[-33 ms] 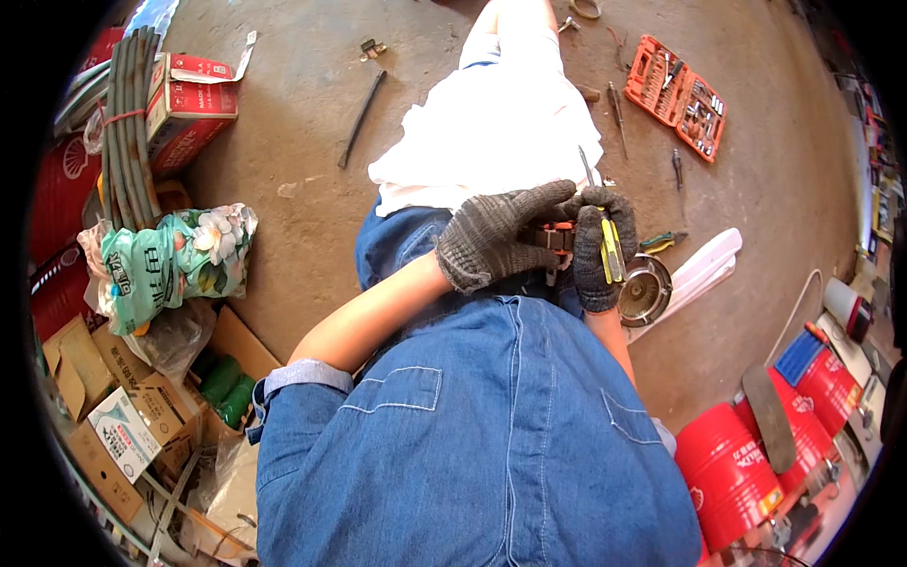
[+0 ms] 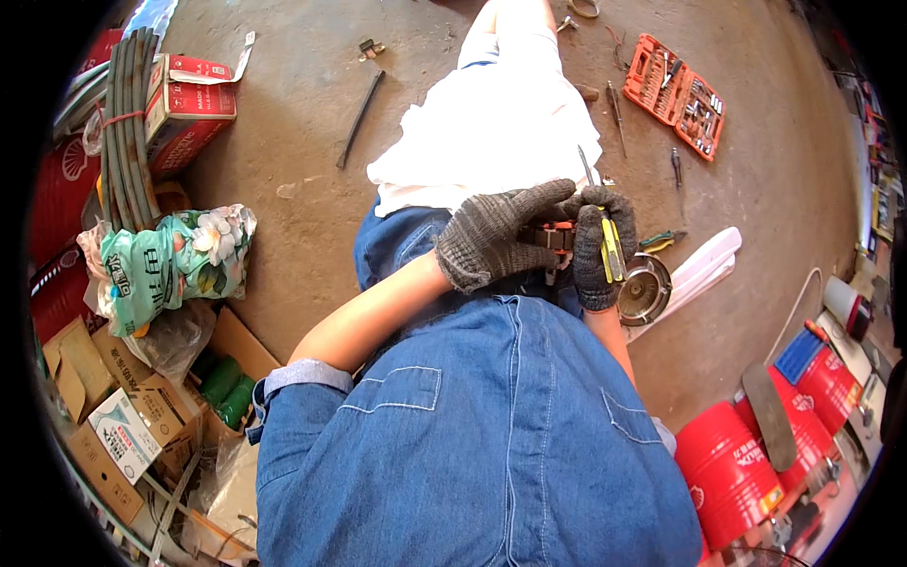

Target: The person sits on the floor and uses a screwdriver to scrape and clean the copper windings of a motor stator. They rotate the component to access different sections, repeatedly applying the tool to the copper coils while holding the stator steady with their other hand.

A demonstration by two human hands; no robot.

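Note:
My left hand (image 2: 496,236), in a dark grey knit glove, is closed around a dark part with orange-red pieces (image 2: 557,238). The fingers and palm hide much of that part, so its kind does not show. On the other side of it, my right hand (image 2: 597,255), gloved alike, grips a screwdriver (image 2: 613,253) with a yellow and black handle. The screwdriver's shaft points up and away from me. A white cloth (image 2: 491,132) lies spread just beyond both hands. Close to my right wrist, a round metal housing (image 2: 645,289) rests on its side, its hollow end showing.
Right of the cloth are pliers (image 2: 663,240), an orange socket set case (image 2: 675,97) and a thin rod-like tool (image 2: 617,118). A black hose piece (image 2: 361,120) lies on the floor at left. Boxes (image 2: 194,113) line the left; red drums (image 2: 729,472) stand at lower right.

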